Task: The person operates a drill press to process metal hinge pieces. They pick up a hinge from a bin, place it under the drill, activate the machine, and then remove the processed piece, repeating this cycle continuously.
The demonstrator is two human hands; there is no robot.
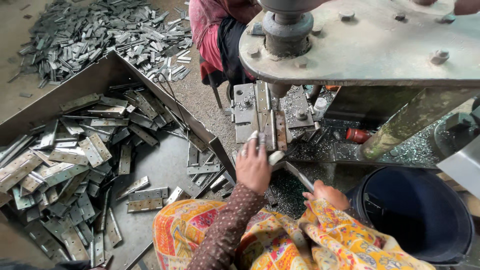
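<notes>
My left hand [253, 167], with white tape on the fingertips, reaches forward and grips the near end of a long metal hinge [265, 114] lying on the bed of a press [295, 107]. Low beside my lap, my right hand [327, 194] closes on the end of a slim metal lever [299, 175] that slants up toward the press bed. The heavy grey head of the press [380, 45] hangs over the bed and hides its rear part. My sleeve is brown and dotted, and a yellow patterned cloth covers my lap.
A big sheet-metal tray [160, 165] at the left holds several loose hinges [75, 160]. More hinge plates are heaped on the floor [100, 35]. A dark bucket [420, 215] stands at the right. Another person in pink and red [215, 30] sits behind the press. Metal swarf litters the base.
</notes>
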